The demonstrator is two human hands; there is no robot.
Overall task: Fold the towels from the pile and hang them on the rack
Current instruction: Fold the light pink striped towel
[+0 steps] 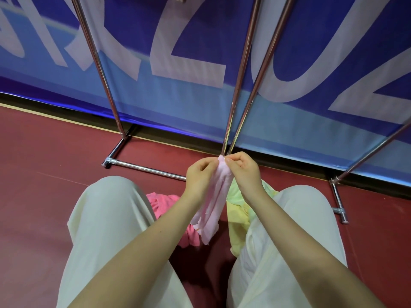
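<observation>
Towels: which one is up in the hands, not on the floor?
The pale pink towel. Both hands pinch its top edge, so it hangs down, while the bright pink towel and yellow-green towel lie below.

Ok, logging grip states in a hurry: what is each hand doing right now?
Left hand: pinches the top edge of the pale pink towel.
Right hand: pinches the same top edge, beside the left.

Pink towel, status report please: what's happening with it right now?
Both hands, left and right, pinch the light pink towel at its top edge. Towel hangs bunched, unfolded. Rack ahead, nothing blocking.
</observation>
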